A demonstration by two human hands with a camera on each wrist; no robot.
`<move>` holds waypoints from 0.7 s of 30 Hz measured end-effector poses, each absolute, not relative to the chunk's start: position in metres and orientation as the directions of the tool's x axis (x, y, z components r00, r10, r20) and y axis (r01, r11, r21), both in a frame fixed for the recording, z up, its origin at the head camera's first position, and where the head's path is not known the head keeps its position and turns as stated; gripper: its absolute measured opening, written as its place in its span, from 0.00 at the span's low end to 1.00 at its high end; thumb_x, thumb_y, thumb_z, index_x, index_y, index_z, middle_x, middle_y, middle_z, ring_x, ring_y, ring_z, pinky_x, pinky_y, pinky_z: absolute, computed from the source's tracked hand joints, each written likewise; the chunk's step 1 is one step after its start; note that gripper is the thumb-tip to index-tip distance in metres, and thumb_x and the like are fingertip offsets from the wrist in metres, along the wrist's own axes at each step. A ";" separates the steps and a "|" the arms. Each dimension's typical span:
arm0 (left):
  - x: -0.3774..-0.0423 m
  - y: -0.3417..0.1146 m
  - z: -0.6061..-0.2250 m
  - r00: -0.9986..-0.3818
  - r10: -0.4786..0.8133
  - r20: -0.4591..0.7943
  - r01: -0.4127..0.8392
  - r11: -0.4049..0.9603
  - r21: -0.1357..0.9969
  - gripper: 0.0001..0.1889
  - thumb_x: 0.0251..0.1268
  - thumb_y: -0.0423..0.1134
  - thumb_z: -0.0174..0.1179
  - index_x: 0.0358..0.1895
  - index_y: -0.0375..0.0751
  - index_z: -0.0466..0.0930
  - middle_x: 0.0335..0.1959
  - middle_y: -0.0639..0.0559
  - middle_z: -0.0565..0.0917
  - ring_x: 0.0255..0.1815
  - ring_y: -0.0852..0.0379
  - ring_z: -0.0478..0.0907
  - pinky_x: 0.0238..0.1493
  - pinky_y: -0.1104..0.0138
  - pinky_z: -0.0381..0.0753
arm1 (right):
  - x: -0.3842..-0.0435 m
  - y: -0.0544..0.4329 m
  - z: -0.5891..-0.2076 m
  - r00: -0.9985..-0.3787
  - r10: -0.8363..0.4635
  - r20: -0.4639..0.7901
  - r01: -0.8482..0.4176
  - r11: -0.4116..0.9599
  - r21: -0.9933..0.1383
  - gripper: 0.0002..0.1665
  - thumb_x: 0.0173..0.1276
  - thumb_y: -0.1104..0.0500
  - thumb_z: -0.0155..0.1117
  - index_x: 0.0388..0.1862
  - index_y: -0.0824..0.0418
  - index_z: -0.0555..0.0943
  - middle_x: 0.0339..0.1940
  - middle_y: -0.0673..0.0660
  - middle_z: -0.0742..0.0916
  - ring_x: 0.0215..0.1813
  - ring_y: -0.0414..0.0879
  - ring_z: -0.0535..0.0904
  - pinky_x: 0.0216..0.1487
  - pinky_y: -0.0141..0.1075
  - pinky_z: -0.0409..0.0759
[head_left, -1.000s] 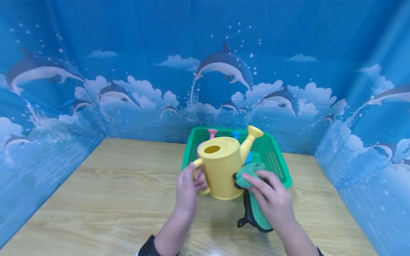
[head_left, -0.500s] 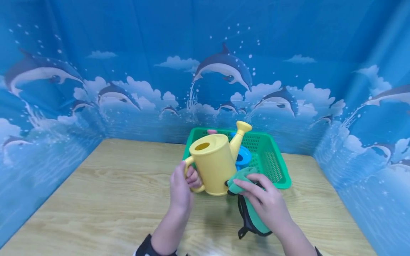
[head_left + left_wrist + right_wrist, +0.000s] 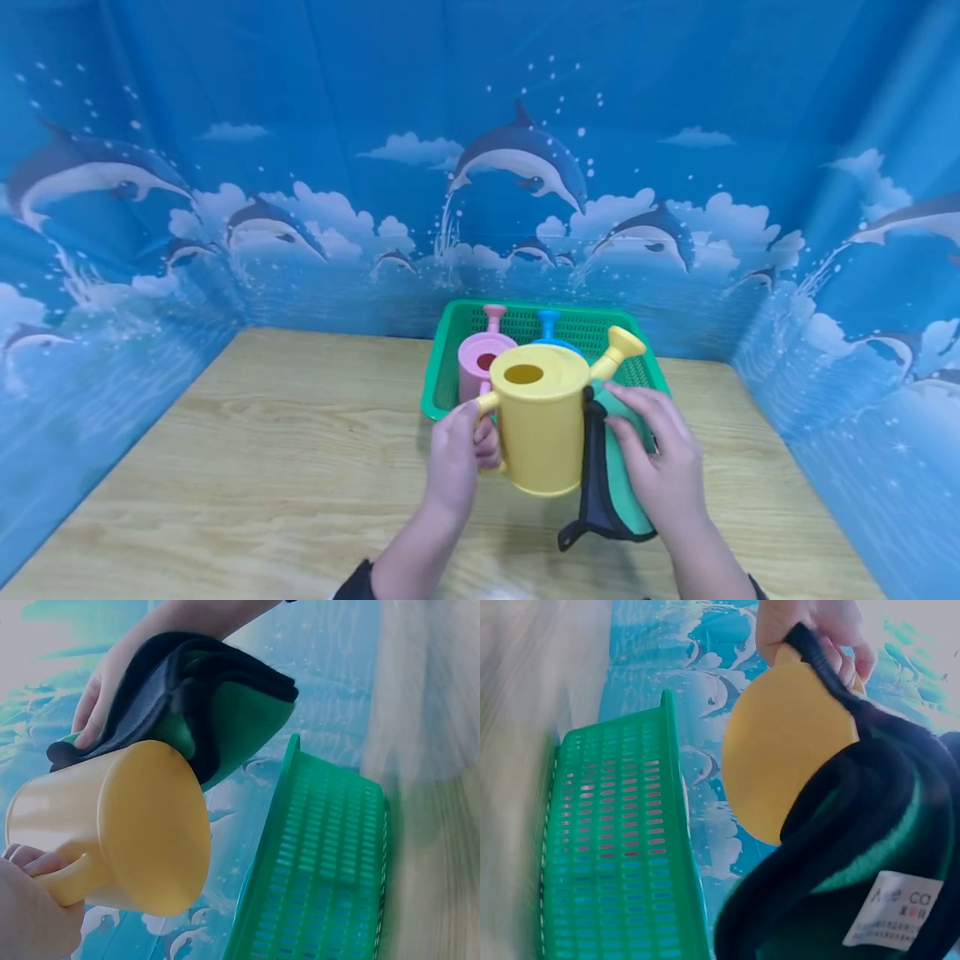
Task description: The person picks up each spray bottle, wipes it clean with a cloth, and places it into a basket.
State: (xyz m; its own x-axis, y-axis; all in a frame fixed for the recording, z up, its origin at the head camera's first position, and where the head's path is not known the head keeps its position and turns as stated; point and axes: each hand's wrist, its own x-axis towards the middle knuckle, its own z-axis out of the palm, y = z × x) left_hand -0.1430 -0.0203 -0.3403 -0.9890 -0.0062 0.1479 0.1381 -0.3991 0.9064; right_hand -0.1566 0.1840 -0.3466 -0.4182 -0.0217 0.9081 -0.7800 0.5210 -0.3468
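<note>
A yellow watering can [image 3: 543,437] is held up in front of a green basket [image 3: 435,375], its spout pointing to the right. My left hand [image 3: 452,458] grips its handle, fingers curled through the loop; the left wrist view shows the can's flat base [image 3: 156,825]. In my right hand [image 3: 667,454] is a folded green cloth [image 3: 624,475] with dark edging and a small hanging loop. Thumb and fingers pinch its upper end against the can's right side, below the spout. Most of the cloth hangs down. A white label [image 3: 895,910] shows on it in the right wrist view.
Inside the basket stand a pink watering can [image 3: 480,354] and a blue one [image 3: 551,327], both partly hidden behind the yellow can. Everything is over a wooden table [image 3: 300,467]. A blue dolphin-print curtain [image 3: 360,167] encloses the back and sides.
The yellow can first shifted left, then right and lower, its spout now leaning further right. My right hand moved the cloth from the can's lower side up to beneath the spout.
</note>
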 end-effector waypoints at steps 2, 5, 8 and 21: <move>-0.142 -0.018 -0.341 -0.989 -0.002 0.149 0.138 -0.388 0.911 0.21 0.70 0.40 0.40 0.15 0.43 0.53 0.11 0.58 0.56 0.13 0.65 0.53 0.18 0.73 0.54 | -0.156 0.186 -0.346 -0.437 0.012 0.899 -0.769 0.514 -0.380 0.22 0.66 0.52 0.62 0.45 0.72 0.82 0.44 0.49 0.86 0.55 0.29 0.77 0.59 0.23 0.72; -0.141 -0.017 -0.343 -0.986 -0.013 0.169 0.161 -0.385 0.909 0.21 0.70 0.40 0.40 0.15 0.42 0.53 0.11 0.58 0.56 0.13 0.65 0.53 0.18 0.74 0.54 | -0.155 0.186 -0.346 -0.455 0.026 0.890 -0.767 0.496 -0.406 0.19 0.63 0.56 0.65 0.45 0.71 0.82 0.46 0.44 0.85 0.54 0.30 0.78 0.58 0.23 0.72; -0.142 -0.019 -0.343 -0.983 -0.041 0.178 0.179 -0.403 0.898 0.21 0.70 0.40 0.40 0.16 0.42 0.53 0.10 0.58 0.56 0.13 0.66 0.53 0.18 0.74 0.53 | -0.154 0.184 -0.345 -0.489 0.000 0.873 -0.759 0.494 -0.425 0.15 0.59 0.64 0.68 0.45 0.70 0.83 0.45 0.45 0.85 0.53 0.30 0.78 0.57 0.23 0.73; -0.149 -0.039 -0.333 -0.988 -0.084 0.127 0.153 -0.497 0.855 0.20 0.72 0.41 0.35 0.17 0.45 0.53 0.10 0.59 0.56 0.13 0.64 0.51 0.19 0.72 0.52 | -0.152 0.175 -0.349 -0.554 -0.141 0.821 -0.724 0.568 -0.391 0.24 0.51 0.72 0.71 0.49 0.60 0.84 0.41 0.55 0.87 0.50 0.33 0.78 0.55 0.18 0.72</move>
State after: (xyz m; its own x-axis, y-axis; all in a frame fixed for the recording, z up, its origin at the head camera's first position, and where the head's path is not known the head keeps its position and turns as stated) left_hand -0.1493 -0.0389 -0.3332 -0.9883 -0.0843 0.1274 0.1525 -0.4965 0.8545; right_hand -0.1518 0.1748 -0.3490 -0.5537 -0.1410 0.8207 -0.7243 0.5678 -0.3911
